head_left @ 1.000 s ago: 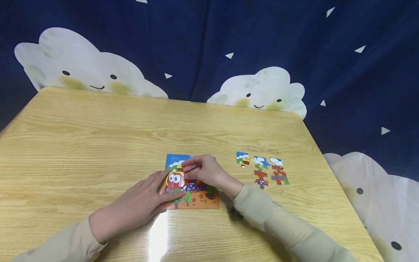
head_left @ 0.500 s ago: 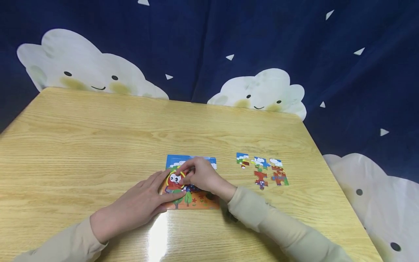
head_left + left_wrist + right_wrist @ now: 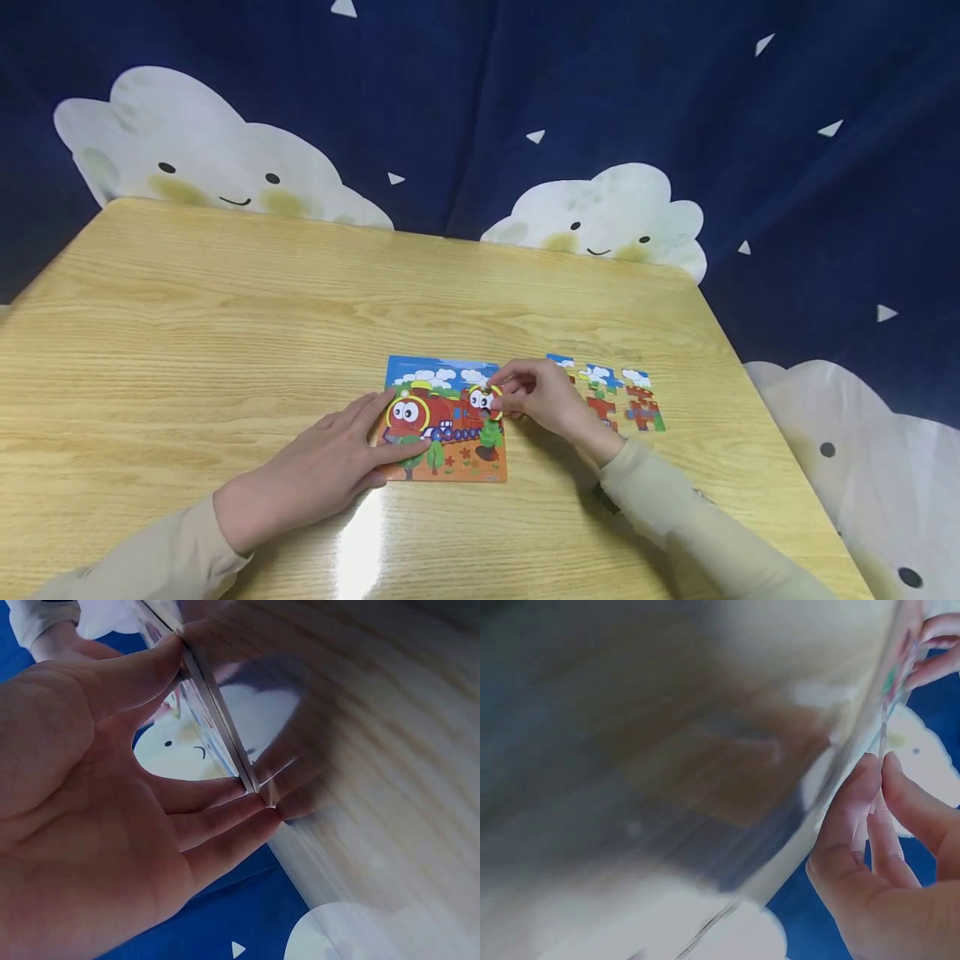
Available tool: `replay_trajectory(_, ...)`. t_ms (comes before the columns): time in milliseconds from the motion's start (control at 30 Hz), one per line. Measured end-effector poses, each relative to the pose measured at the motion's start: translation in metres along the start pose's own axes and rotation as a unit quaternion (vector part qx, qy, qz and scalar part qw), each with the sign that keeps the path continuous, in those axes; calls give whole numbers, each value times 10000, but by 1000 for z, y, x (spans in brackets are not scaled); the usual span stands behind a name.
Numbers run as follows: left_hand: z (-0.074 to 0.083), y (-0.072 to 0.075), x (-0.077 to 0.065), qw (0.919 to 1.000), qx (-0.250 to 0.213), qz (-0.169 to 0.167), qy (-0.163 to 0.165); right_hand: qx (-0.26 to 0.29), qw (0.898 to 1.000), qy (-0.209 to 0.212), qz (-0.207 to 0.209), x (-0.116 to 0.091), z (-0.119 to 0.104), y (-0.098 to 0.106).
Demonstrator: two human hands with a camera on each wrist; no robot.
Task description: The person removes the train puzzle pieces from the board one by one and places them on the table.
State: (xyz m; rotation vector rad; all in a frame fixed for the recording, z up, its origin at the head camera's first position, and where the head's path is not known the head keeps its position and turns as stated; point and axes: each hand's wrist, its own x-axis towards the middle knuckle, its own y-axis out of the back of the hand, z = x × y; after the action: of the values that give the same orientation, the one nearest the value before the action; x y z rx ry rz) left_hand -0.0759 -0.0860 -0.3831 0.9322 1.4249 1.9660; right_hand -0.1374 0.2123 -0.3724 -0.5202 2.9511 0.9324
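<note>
The picture puzzle board (image 3: 461, 467) lies on the table, showing a red train with big eyes, trees, flowers and clouds. My left hand (image 3: 322, 458) rests at the board's left edge, thumb on its lower left part and straight fingers along the upper left. In the left wrist view its fingertips touch the edge of the board (image 3: 217, 709). Between thumb and index finger, my right hand (image 3: 551, 400) pinches a jigsaw piece (image 3: 480, 398) printed with a pair of eyes, over the board's right side. The right wrist view shows the thin piece (image 3: 883, 735) edge-on.
Several loose jigsaw pieces (image 3: 640, 408) lie right of the board, some partly behind the right hand. The wooden table (image 3: 262, 333) ends at a dark blue curtain (image 3: 435, 100) with smiling clouds.
My right hand has lifted the eyed jigsaw piece from the board's left part and moved it right. Another pair of eyes now shows where it was. The left hand stays in place.
</note>
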Motion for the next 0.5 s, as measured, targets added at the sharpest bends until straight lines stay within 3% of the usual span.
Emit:
replay_trajectory(267,0,0,0,10000,26,-48,11,-570,9953,-507,596,-25,29,40)
replay_trajectory(500,1,0,0,10000,53,5,-21,-1264,9851,-677,951,-37,38,55)
